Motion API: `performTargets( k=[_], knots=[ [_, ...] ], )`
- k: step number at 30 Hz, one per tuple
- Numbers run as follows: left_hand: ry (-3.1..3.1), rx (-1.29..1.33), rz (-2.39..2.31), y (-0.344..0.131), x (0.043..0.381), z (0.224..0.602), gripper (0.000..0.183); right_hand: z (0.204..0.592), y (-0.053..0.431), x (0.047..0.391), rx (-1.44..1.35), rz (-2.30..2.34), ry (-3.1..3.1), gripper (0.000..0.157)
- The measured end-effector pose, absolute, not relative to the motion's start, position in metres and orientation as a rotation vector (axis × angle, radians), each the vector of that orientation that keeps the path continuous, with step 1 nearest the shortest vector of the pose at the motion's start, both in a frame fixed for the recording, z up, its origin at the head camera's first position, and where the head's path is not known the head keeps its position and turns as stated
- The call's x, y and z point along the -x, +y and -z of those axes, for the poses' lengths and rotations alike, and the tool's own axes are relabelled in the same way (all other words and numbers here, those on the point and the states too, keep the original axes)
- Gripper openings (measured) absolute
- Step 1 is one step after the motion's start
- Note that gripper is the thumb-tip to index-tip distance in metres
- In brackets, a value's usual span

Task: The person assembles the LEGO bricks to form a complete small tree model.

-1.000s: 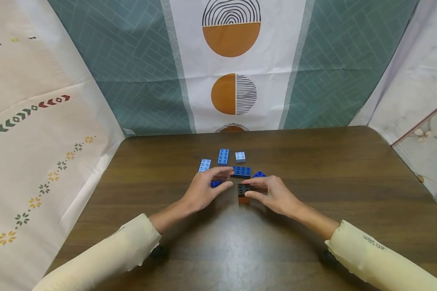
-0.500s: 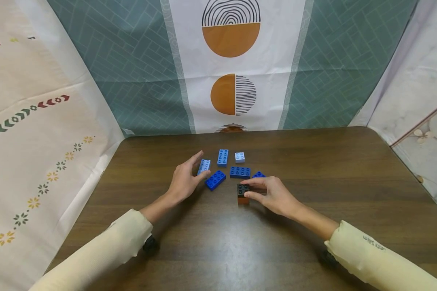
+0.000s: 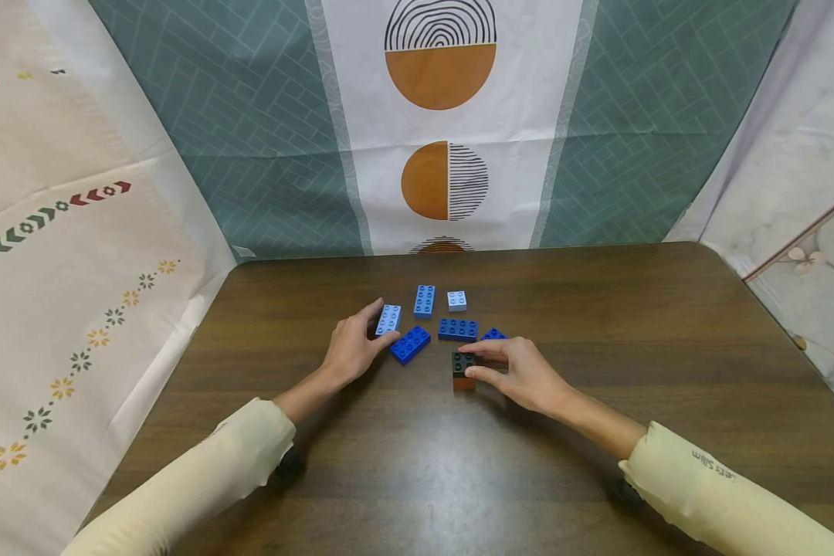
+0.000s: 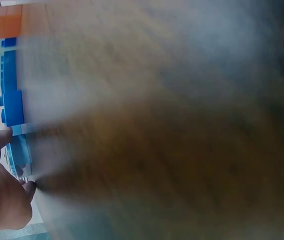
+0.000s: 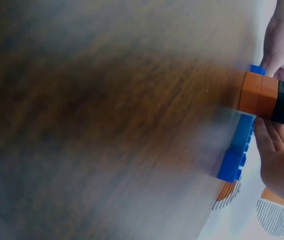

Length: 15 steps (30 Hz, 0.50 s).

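Observation:
My left hand is low over the table, thumb and fingers around the two ends of a light blue 2x4 toy building brick. In the left wrist view its fingertips are right at that brick's ends. My right hand pinches a small black brick between thumb and fingers. Beneath the black brick sit two orange bricks, one on the other, seen best in the right wrist view. A royal blue 2x4 brick lies slanted beside my left thumb.
A medium blue 2x4 brick and a pale 2x2 brick lie farther back. Nearer is a dark blue 2x4 brick. Another blue brick is partly hidden behind my right hand. Fabric hangs behind the brown table.
My left hand has moved left and away from the black and orange stack to the light blue brick, its fingers drawing in around it. My right hand stays at the stack.

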State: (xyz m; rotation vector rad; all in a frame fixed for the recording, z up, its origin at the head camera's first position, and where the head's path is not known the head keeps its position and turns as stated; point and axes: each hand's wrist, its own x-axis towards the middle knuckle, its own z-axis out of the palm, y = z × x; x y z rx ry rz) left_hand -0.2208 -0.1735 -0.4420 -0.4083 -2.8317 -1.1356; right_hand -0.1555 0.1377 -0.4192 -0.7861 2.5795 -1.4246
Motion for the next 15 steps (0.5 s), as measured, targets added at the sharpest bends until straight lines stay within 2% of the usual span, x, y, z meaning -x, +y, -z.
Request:
performTargets(
  k=[15],
  knots=[
    [-2.873, 0.376, 1.033, -0.1699, 0.2220, 0.4382, 0.067, 0.4182, 0.1377, 0.1555, 0.779, 1.415, 2.577, 0.035]
  ],
)
